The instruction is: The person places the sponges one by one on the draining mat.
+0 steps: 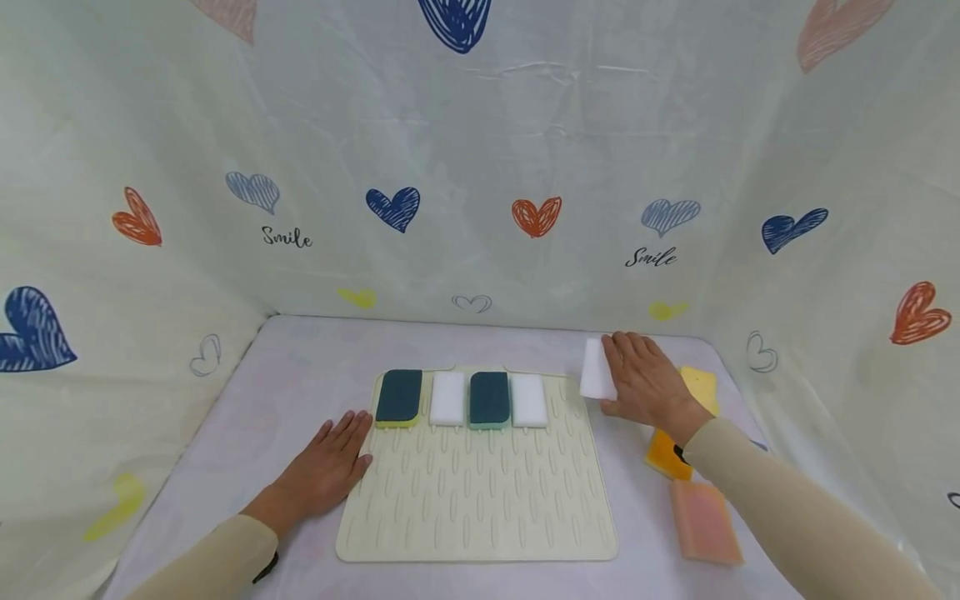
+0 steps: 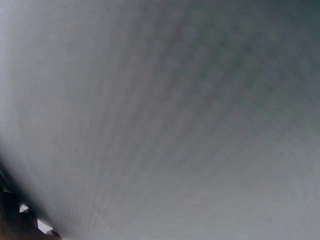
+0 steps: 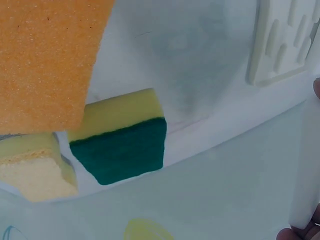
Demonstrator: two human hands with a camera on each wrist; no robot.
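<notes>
My right hand (image 1: 647, 385) holds a white sponge (image 1: 597, 371) up beside the far right corner of a cream ridged mat (image 1: 480, 500). Fingertips show at both ends of this sponge in the right wrist view. Along the mat's far edge lie a dark green and yellow sponge (image 1: 400, 396), a white sponge (image 1: 448, 400), a dark green sponge with a paler base (image 1: 490, 398) and another white sponge (image 1: 529, 402). Fingers straight, my left hand (image 1: 326, 462) rests at the mat's left edge. Blurred grey fabric fills most of the left wrist view.
Right of the mat lie a yellow sponge (image 1: 701, 389), an orange sponge (image 1: 670, 456) and a pink sponge (image 1: 705, 523), partly under my right forearm. A green and yellow sponge (image 3: 120, 145) shows in the right wrist view. A heart-printed curtain (image 1: 465, 125) surrounds the table.
</notes>
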